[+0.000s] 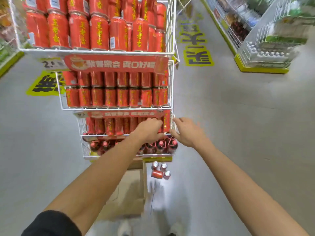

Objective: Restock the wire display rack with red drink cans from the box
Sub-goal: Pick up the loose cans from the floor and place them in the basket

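Both bare arms stretched forward to the third tier of the white wire display rack (171, 86), four tiers visible, all stocked. Left hand (150, 129) reaching into that tier at its right end, fingers curled over the tops of the red drink cans with yellow lettering (109, 126); cannot tell whether closed on a can, knuckles hide the grip. Right hand (186, 132) just outside the rack's right edge, thumb and fingers spread wide, fingertips at the corner wire beside the last upright can (166, 120), nothing held. Top two tiers packed with the same red cans, stacked two high. Bottom tier holding dark bottles with red caps (160, 147). Brown cardboard box (131, 193) on the grey floor directly below the arms, flaps open, contents not readable through blur. Four loose red cans (161, 170) on the floor just right of the box, three upright, one on its side. Black sleeve (51, 223) on the left upper arm
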Motion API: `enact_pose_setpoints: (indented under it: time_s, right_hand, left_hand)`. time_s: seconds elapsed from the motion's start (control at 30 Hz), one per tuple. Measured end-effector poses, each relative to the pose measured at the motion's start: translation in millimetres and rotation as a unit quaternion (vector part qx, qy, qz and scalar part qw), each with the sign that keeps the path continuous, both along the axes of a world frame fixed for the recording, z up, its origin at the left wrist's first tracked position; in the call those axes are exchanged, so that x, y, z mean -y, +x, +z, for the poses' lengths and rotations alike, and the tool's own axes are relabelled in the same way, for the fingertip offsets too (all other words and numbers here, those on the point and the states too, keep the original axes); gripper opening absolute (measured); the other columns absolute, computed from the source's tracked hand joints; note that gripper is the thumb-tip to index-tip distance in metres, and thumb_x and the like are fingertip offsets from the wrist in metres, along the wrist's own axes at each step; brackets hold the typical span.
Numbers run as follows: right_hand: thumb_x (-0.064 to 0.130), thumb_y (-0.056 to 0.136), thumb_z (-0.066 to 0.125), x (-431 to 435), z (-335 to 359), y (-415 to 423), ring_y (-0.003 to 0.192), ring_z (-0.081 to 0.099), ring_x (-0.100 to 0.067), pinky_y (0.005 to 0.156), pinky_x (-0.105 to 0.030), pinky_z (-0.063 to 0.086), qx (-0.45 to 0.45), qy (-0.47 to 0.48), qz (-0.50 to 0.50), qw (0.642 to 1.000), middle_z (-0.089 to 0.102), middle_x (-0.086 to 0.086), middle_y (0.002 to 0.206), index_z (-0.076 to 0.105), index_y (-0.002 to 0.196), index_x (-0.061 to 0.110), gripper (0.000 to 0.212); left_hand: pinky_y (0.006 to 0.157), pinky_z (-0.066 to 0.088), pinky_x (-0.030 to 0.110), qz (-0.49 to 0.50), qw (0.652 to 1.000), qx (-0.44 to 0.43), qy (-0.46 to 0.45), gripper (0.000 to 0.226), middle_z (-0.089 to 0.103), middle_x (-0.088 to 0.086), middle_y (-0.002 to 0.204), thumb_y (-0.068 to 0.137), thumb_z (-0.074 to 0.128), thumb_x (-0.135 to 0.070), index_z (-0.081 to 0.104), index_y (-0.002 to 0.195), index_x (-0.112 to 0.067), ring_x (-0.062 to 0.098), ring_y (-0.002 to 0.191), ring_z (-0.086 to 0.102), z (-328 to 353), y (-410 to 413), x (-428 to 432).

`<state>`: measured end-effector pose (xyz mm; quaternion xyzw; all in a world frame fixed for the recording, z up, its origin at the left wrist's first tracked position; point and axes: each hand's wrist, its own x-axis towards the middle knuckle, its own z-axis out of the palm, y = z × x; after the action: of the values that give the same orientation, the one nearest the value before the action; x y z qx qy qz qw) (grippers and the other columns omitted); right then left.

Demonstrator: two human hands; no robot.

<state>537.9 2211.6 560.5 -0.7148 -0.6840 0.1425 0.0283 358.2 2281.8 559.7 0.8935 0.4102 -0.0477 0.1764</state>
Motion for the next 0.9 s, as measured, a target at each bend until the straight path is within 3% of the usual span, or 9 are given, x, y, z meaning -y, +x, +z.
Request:
enact_pose_setpoints:
  time_s: [0.13,0.3,0.43,0.6,0.73,0.9]
  right_hand:
    - [0.050,0.100,0.053,29.2,-84.2,27.5,0.119,0.055,-0.039,0.092,-0.048,0.050,-0.011,-0.092,-0.009,0.996,0.057,-0.016,0.125,0.052,0.131,0.012,0.049]
    - [0.052,0.102,0.049,60.5,-161.1,40.5,0.129,0.050,-0.036,0.096,-0.047,0.051,-0.008,-0.189,-0.017,0.982,0.054,-0.015,0.136,0.042,0.148,0.014,0.060]
    - [0.052,0.103,0.047,66.4,-200.6,39.9,0.126,0.051,-0.036,0.091,-0.046,0.051,-0.009,-0.217,-0.024,0.976,0.055,-0.015,0.134,0.044,0.145,0.013,0.058]
    - [0.051,0.102,0.048,64.1,-268.8,37.6,0.124,0.052,-0.036,0.089,-0.045,0.051,-0.026,-0.206,-0.035,0.978,0.057,-0.014,0.130,0.046,0.143,0.014,0.055]
    - [0.055,0.101,0.047,53.6,-365.9,40.9,0.126,0.051,-0.035,0.092,-0.045,0.050,-0.038,-0.201,-0.036,0.978,0.056,-0.013,0.135,0.046,0.144,0.014,0.058]
    - [0.057,0.101,0.045,37.9,-521.6,52.9,0.126,0.052,-0.036,0.094,-0.046,0.050,-0.019,-0.193,-0.024,0.981,0.056,-0.014,0.135,0.047,0.142,0.013,0.061]
  left_hand:
    - [0.087,0.050,0.043,0.015,0.997,-0.019,-0.074,0.042,0.065,0.016,0.118,0.092,0.063,-0.044,0.061,0.118,-0.012,0.037,0.111,0.061,-78.0,23.2,33.6]
    - [0.080,0.042,0.037,0.032,0.985,-0.071,-0.154,0.039,0.062,0.016,0.119,0.096,0.060,-0.043,0.058,0.114,-0.008,0.035,0.115,0.056,-149.2,22.9,56.4]
    - [0.072,0.042,0.036,0.053,0.984,-0.066,-0.157,0.039,0.065,0.013,0.112,0.094,0.063,-0.045,0.059,0.106,-0.008,0.035,0.106,0.061,-184.7,15.0,51.3]
    - [0.078,0.051,0.041,0.074,0.982,-0.058,-0.163,0.038,0.064,0.011,0.109,0.092,0.065,-0.046,0.061,0.103,-0.010,0.034,0.103,0.061,-252.8,13.9,50.4]
    - [0.084,0.054,0.045,0.101,0.980,-0.032,-0.170,0.045,0.068,0.009,0.111,0.085,0.061,-0.052,0.063,0.106,-0.013,0.033,0.105,0.063,-352.1,25.5,48.2]
    - [0.087,0.053,0.050,0.159,0.971,-0.007,-0.179,0.040,0.067,0.003,0.094,0.074,0.050,-0.056,0.059,0.087,-0.020,0.029,0.094,0.065,-524.4,40.3,46.0]
